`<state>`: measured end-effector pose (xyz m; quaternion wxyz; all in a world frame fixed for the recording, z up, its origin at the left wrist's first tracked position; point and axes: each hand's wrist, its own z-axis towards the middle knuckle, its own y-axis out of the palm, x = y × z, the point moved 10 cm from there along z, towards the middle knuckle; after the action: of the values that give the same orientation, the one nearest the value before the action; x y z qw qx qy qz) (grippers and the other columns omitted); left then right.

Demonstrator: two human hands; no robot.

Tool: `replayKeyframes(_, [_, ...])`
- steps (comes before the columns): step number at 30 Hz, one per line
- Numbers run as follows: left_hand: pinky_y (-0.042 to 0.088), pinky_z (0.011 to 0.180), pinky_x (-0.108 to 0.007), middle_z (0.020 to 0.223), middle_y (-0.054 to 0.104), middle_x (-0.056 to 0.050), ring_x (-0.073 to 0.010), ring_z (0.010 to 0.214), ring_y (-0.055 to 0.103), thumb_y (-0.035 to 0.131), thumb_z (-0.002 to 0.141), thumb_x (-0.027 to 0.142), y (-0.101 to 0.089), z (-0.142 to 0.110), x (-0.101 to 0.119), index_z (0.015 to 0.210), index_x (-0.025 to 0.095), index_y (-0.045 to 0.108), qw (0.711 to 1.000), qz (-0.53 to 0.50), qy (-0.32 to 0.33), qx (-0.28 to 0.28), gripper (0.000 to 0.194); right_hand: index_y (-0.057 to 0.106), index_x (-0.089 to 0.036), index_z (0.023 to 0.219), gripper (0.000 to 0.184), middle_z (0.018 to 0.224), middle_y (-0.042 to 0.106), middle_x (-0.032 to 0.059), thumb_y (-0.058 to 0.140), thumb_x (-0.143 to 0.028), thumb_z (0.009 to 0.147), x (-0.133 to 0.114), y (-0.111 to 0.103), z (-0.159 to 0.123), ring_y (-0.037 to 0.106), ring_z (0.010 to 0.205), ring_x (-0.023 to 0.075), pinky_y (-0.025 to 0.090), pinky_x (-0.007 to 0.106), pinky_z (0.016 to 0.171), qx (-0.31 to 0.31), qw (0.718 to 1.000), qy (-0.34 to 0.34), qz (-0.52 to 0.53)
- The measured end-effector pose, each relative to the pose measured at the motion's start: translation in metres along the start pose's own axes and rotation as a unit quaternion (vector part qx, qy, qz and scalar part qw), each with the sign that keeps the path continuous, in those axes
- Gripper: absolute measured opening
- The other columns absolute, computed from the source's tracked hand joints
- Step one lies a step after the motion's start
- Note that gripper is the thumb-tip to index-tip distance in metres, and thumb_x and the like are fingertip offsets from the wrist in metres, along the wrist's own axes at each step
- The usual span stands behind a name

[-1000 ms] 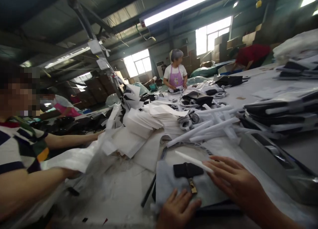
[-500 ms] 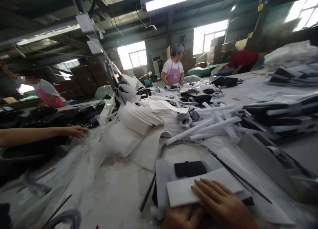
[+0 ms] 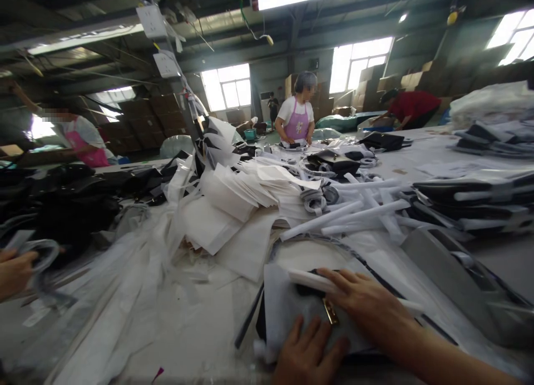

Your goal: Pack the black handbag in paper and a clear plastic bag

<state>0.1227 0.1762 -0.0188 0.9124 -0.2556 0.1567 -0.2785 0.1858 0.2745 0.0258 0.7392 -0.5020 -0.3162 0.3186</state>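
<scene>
A black bag with a gold clasp (image 3: 331, 312) lies at the table's near edge, wrapped in a pale grey sheet (image 3: 278, 307). My left hand (image 3: 306, 353) lies flat on that sheet, fingers spread. My right hand (image 3: 367, 307) reaches across the bag and grips a white foam sheet (image 3: 311, 280) seen edge-on above the black flap. Its fingers curl round the sheet's edge.
White foam sheets (image 3: 233, 198) and white rolled tubes (image 3: 354, 210) pile up mid-table. Stacked black bags (image 3: 471, 198) lie right, a grey tray (image 3: 459, 268) nearer. A co-worker's hand (image 3: 14, 271) holds wrapping at left. Other people (image 3: 298, 118) work further back.
My right hand has lifted the white foam sheet off the bag, exposing the gold clasp. The co-worker's outstretched arm at left has pulled back to the frame edge.
</scene>
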Motion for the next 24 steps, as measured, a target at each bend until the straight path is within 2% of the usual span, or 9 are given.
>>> replayKeyframes(3, [0.059,0.090,-0.031,0.109,0.078,0.005,-0.0139,0.096,0.074,0.044,0.103,0.026,-0.002,0.002,-0.003,0.107,0.032,0.074,0.999,-0.014,-0.030,0.022,0.032,0.076,-0.025,0.085,0.017,0.128,0.068,0.0053,0.080,-0.014,0.073,-0.003,0.011,0.002,0.067,0.095,0.0278,0.057,0.044,0.079,-0.039,0.998,0.022,0.037])
replayKeyframes(5, [0.059,0.089,-0.031,0.111,0.077,0.005,-0.0140,0.096,0.073,0.044,0.102,0.027,-0.003,0.002,-0.004,0.107,0.033,0.074,0.999,-0.019,-0.040,0.029,0.030,0.077,-0.025,0.083,0.014,0.124,0.069,0.0053,0.085,-0.020,0.072,-0.002,0.014,0.003,0.066,0.095,0.0281,0.056,0.043,0.078,-0.053,0.997,0.032,0.040])
replayKeyframes(12, [0.055,0.093,-0.032,0.108,0.077,0.006,-0.0141,0.096,0.072,0.046,0.102,0.030,-0.001,-0.004,-0.004,0.108,0.034,0.073,0.998,-0.016,-0.046,0.035,0.028,0.073,-0.027,0.069,0.020,0.100,0.074,-0.0045,0.081,-0.009,0.073,-0.006,0.016,0.008,0.065,0.085,0.0225,0.049,0.037,0.070,-0.066,0.997,0.024,0.034])
replayKeyframes(18, [0.054,0.094,-0.032,0.107,0.077,0.006,-0.0139,0.094,0.072,0.046,0.102,0.029,-0.005,-0.002,-0.004,0.107,0.034,0.073,0.997,-0.016,-0.050,0.050,0.028,0.072,-0.027,0.070,0.023,0.104,0.074,-0.0067,0.077,-0.005,0.075,-0.007,0.018,0.004,0.066,0.085,0.0210,0.049,0.034,0.070,-0.052,0.998,-0.003,0.035])
replayKeyframes(20, [0.052,0.098,-0.032,0.105,0.077,0.006,-0.0133,0.095,0.072,0.046,0.102,0.029,-0.005,-0.002,-0.005,0.106,0.033,0.073,0.997,-0.016,-0.048,0.060,0.028,0.074,-0.029,0.079,0.028,0.109,0.074,-0.0068,0.072,-0.001,0.077,-0.005,0.011,0.003,0.067,0.088,0.0209,0.050,0.033,0.072,-0.045,0.998,-0.021,0.036])
replayKeyframes(21, [0.051,0.100,-0.032,0.104,0.077,0.006,-0.0130,0.095,0.072,0.046,0.102,0.029,-0.005,-0.003,-0.004,0.107,0.033,0.073,0.997,-0.015,-0.047,0.064,0.028,0.075,-0.031,0.090,0.035,0.113,0.073,-0.0055,0.068,0.001,0.078,-0.005,0.003,0.003,0.067,0.090,0.0216,0.051,0.034,0.074,-0.031,0.999,-0.033,0.027])
replayKeyframes(22, [0.050,0.102,-0.032,0.103,0.077,0.005,-0.0129,0.096,0.072,0.047,0.102,0.029,-0.004,-0.003,-0.004,0.108,0.032,0.073,0.997,-0.013,-0.043,0.064,0.027,0.073,-0.033,0.105,0.046,0.120,0.072,-0.0027,0.063,0.003,0.079,-0.005,-0.007,0.003,0.067,0.094,0.0227,0.052,0.036,0.077,-0.011,0.999,-0.040,0.009])
replayKeyframes(24, [0.048,0.106,-0.033,0.102,0.077,0.005,-0.0133,0.096,0.072,0.050,0.101,0.029,-0.002,-0.005,-0.002,0.111,0.031,0.072,0.998,-0.006,-0.033,0.060,0.025,0.058,-0.032,0.136,0.069,0.133,0.066,0.0054,0.052,0.007,0.080,-0.006,-0.032,0.002,0.066,0.102,0.0251,0.053,0.039,0.081,0.043,0.997,-0.043,-0.050])
